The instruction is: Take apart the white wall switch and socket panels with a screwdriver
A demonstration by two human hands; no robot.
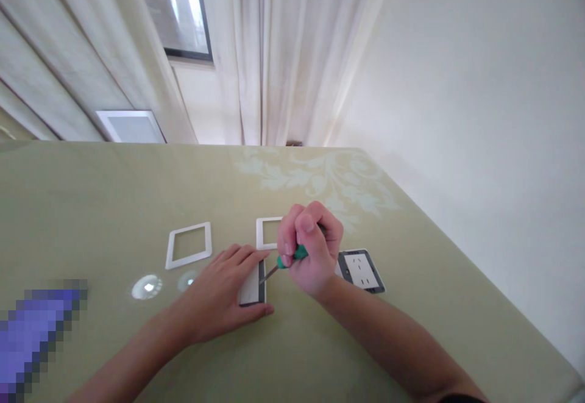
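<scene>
My right hand [311, 246] is closed in a fist around the green handle of a screwdriver [298, 252]. The screwdriver slants down to the left, and its tip meets the dark edge strip of a white wall plate [250, 288]. My left hand [223, 296] grips this plate against the table, with fingers along its far edge and thumb along its near edge. Much of the plate's left part is hidden under the hand. Right of my right wrist lies a white wall socket [361, 270] with dark edge strips, its left part covered.
Two white plate frames lie beyond my hands: a tilted frame [189, 246] at left and a partly hidden frame [266, 232] behind my right fist. The table [114, 202] has a pale leaf pattern. Curtains [283, 55] hang behind it; a wall [479, 116] borders the right.
</scene>
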